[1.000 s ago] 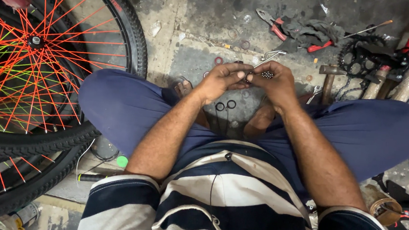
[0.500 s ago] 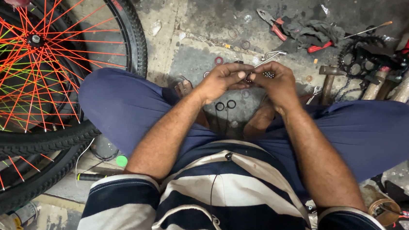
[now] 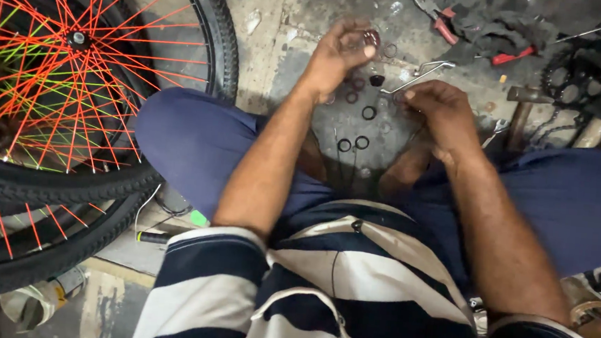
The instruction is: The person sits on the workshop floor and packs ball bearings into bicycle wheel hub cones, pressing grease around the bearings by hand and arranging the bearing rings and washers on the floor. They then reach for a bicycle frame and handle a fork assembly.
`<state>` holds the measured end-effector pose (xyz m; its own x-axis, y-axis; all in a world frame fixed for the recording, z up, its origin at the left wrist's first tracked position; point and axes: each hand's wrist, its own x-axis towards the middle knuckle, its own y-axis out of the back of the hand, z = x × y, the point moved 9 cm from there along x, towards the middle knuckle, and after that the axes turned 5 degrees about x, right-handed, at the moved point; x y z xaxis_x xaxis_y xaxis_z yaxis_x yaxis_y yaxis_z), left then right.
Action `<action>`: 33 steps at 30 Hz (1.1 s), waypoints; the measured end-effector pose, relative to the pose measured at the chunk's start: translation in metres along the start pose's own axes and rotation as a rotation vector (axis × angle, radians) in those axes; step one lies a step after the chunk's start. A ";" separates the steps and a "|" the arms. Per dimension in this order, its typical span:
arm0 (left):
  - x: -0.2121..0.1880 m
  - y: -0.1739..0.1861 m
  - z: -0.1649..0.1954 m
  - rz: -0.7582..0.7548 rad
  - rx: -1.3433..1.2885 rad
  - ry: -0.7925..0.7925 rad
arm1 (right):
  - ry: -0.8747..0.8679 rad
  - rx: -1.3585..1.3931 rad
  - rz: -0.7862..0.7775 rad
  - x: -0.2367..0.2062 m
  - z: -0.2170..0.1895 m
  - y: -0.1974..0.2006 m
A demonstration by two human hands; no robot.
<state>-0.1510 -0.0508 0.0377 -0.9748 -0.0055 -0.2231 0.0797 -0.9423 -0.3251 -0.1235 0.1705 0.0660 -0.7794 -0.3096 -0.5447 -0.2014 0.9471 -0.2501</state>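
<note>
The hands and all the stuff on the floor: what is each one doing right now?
Left hand: raised, fingers pinching a small dark ring.
Right hand: lowered near the floor, fingers curled; what it holds is hidden.
Small rings: lying loose and flat on the concrete.
Bicycle wheel: off the bike, tyre on, beside the left knee.
Red-handled pliers: lying untouched.
Hammer: lying on the floor.

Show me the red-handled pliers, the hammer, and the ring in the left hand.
red-handled pliers [image 3: 435, 15], head view, on the pivot.
hammer [image 3: 519, 116], head view, on the handle.
ring [image 3: 371, 37], head view, on its rim at the left hand's fingertips.
</note>
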 end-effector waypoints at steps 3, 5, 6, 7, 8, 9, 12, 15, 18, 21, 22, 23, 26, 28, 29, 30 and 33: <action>0.020 0.025 -0.023 0.122 0.240 0.018 | 0.004 -0.071 -0.001 0.005 0.004 -0.003; 0.019 0.050 -0.072 0.260 0.220 0.346 | -0.008 -0.092 0.019 0.010 0.007 0.000; 0.020 0.064 -0.069 0.352 0.445 0.242 | -0.015 -0.085 0.035 0.012 0.009 0.003; 0.015 0.074 -0.065 0.437 0.669 0.134 | -0.024 -0.078 0.053 0.014 0.012 0.006; 0.009 0.082 -0.074 0.488 0.736 0.146 | -0.014 -0.073 0.047 0.016 0.013 0.008; 0.005 0.089 -0.080 0.535 0.803 0.156 | -0.003 -0.068 0.044 0.018 0.014 0.011; -0.001 0.100 -0.075 0.634 1.216 0.093 | -0.001 -0.041 0.080 0.024 0.021 0.024; -0.001 0.114 -0.086 0.636 1.069 0.222 | -0.022 -0.041 0.112 0.030 0.030 0.033; -0.001 0.102 -0.059 0.692 1.290 0.142 | -0.016 -0.079 0.121 0.037 0.036 0.035; 0.012 0.065 -0.052 0.415 1.357 -0.008 | -0.002 -0.103 0.106 0.042 0.041 0.035; 0.015 0.054 -0.054 0.351 1.383 -0.037 | -0.003 -0.107 0.101 0.043 0.043 0.035; 0.018 0.044 -0.057 0.287 1.409 -0.070 | 0.010 -0.120 0.087 0.043 0.044 0.034; 0.026 0.029 -0.068 0.180 1.444 -0.123 | 0.050 -0.198 0.050 0.040 0.045 0.032; 0.032 0.023 -0.074 0.152 1.460 -0.165 | 0.080 -0.304 0.029 0.038 0.044 0.029; 0.034 0.021 -0.076 0.147 1.471 -0.191 | 0.127 -0.423 0.036 0.036 0.040 0.029; 0.036 0.021 -0.080 0.135 1.503 -0.162 | 0.172 -0.541 0.046 0.034 0.037 0.027; 0.036 0.016 -0.084 0.111 1.542 -0.159 | 0.182 -0.632 -0.002 0.033 0.041 0.020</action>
<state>-0.1675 -0.0374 -0.0529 -0.9980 -0.0358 -0.0525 -0.0365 -0.3541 0.9345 -0.1292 0.1755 0.0100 -0.8554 -0.3445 -0.3869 -0.4694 0.8314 0.2974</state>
